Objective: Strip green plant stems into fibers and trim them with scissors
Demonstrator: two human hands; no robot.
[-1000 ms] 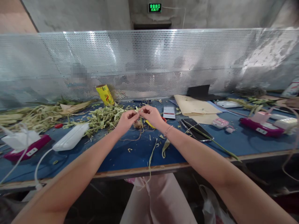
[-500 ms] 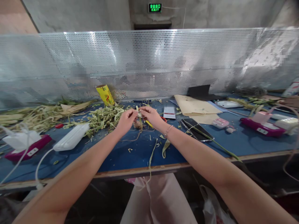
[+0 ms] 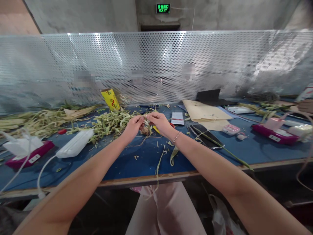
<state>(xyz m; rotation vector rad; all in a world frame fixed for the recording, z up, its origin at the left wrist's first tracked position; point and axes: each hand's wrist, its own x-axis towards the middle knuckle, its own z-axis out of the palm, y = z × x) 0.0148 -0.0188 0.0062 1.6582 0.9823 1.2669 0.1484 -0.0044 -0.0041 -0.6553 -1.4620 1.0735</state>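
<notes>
Head view: a small pale plant stem (image 3: 147, 121) is pinched between both sets of fingertips, above the blue table (image 3: 127, 163). Left hand (image 3: 132, 126) and right hand (image 3: 160, 122) clamp it, fingers together. Just beneath sits what may be a rooty clump (image 3: 145, 130); left of the fingers, green trimmings (image 3: 107, 124); right, a phone (image 3: 206, 135).

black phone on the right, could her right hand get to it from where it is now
Probably yes. The black phone lies flat on the blue table just right of the right hand, nothing standing between, though that hand pinches a plant stem with the left hand.
</notes>
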